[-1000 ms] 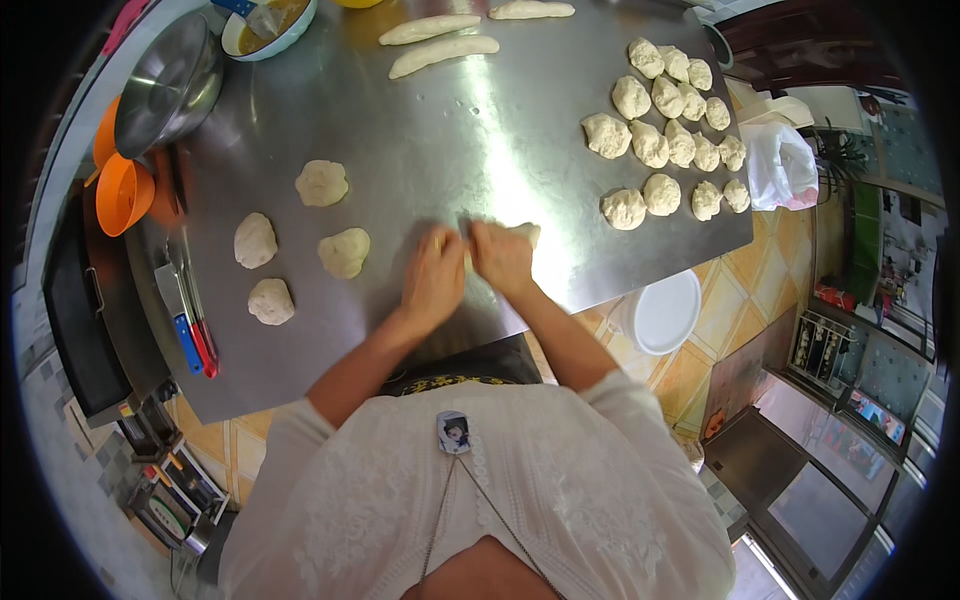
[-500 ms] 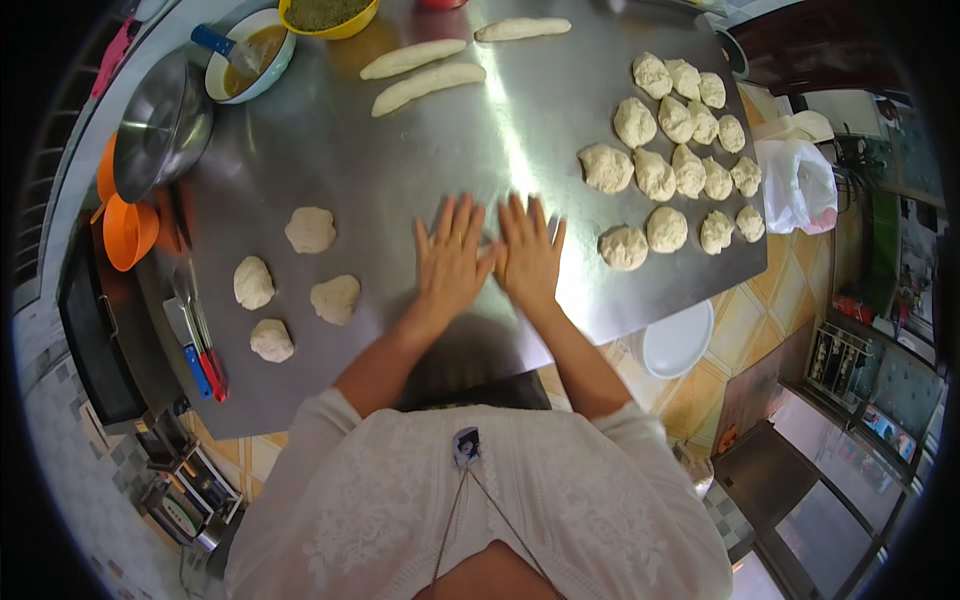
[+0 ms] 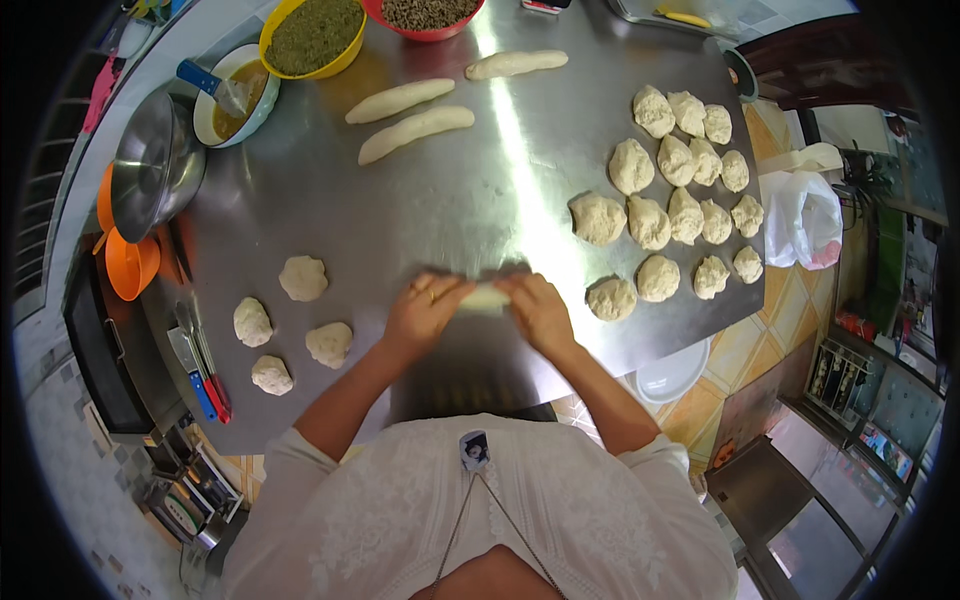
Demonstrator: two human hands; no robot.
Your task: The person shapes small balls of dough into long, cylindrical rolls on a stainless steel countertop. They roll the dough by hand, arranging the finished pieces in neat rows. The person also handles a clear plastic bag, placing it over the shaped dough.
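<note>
A short pale roll of dough (image 3: 485,297) lies on the steel table (image 3: 420,215) close in front of me. My left hand (image 3: 426,310) is closed over its left end, fingers curled, with a ring on one finger. Over the other end bends my right hand (image 3: 540,314), also closed on the dough; both hands hide its ends. Farther off lie long dough strips, one (image 3: 417,133) nearest the hands and another (image 3: 516,64) to its right. On the left are several round dough balls (image 3: 328,344). Rows of rougher dough lumps (image 3: 611,298) cover the right side.
At the far left stand a steel bowl (image 3: 150,170), a bowl of yellowish liquid with a blue-handled brush (image 3: 198,76), a yellow bowl (image 3: 266,45) and a red bowl (image 3: 440,35) of fillings. Red- and blue-handled tools (image 3: 207,375) lie by the left edge. A white bucket (image 3: 672,372) stands beyond the right edge.
My hands, flat with fingers stretched half a second ago, have drawn back toward me and curled. The dough roll now shows between them. The view has shifted, revealing more of the table's far side.
</note>
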